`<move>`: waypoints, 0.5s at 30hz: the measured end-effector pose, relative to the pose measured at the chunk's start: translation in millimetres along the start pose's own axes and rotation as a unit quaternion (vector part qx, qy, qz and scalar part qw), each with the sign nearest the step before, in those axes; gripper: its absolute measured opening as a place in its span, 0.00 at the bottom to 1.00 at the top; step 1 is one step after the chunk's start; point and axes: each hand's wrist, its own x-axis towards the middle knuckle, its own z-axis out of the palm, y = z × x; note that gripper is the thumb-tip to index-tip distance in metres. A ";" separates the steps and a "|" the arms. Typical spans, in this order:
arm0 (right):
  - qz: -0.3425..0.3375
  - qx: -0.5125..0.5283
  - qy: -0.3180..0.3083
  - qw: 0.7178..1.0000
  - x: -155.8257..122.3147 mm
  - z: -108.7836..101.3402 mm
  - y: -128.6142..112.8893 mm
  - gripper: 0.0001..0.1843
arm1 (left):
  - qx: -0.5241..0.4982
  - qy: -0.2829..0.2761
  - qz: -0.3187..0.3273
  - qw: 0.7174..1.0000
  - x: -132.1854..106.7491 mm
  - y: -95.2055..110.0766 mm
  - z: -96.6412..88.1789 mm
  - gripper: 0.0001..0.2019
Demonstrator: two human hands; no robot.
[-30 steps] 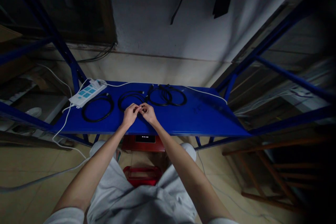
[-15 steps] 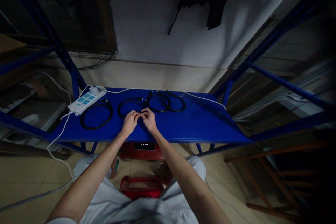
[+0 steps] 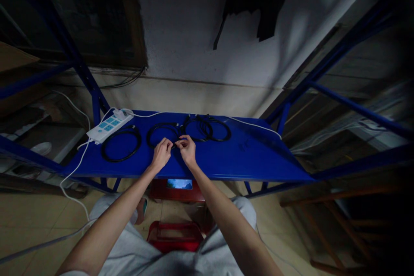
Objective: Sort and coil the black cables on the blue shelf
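Note:
My left hand [image 3: 162, 153] is closed in a pinch at the front of a coiled black cable [image 3: 155, 126] on the blue shelf. My right hand [image 3: 187, 151] pinches close beside it, on a short dark stretch of the same cable as far as I can see. The fingertips are a small gap apart and hide most of what lies between them. Left of my hands lies another black cable coil [image 3: 138, 146]. Two overlapping black coils [image 3: 229, 134] rest just behind and right of my right hand.
A white power strip [image 3: 97, 134] sits at the left end of the blue shelf [image 3: 246, 159], and its white cord runs along the back edge. Blue posts [image 3: 283, 118] frame both ends. Below are a phone [image 3: 179, 184] on a red stool and a red plastic stool [image 3: 174, 237].
My fingertips have drawn slightly apart at the cable. The phone screen below has gone from dark to a bright blue picture. The whole view has shifted slightly.

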 end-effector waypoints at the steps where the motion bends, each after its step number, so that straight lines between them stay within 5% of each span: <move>1: -0.004 0.005 0.005 1.000 0.1 -0.2 0.7 0.14 | 0.015 -0.005 0.001 1.000 0.1 1.0 -0.2 0.10; 10: -0.024 0.042 -0.030 0.998 2.2 2.8 3.4 0.15 | 0.125 -0.012 -0.022 0.992 0.0 9.5 -6.1 0.08; 15: -0.039 -0.012 -0.026 0.999 1.5 2.0 -0.5 0.14 | 0.103 -0.042 0.055 0.992 -1.0 11.4 -6.9 0.10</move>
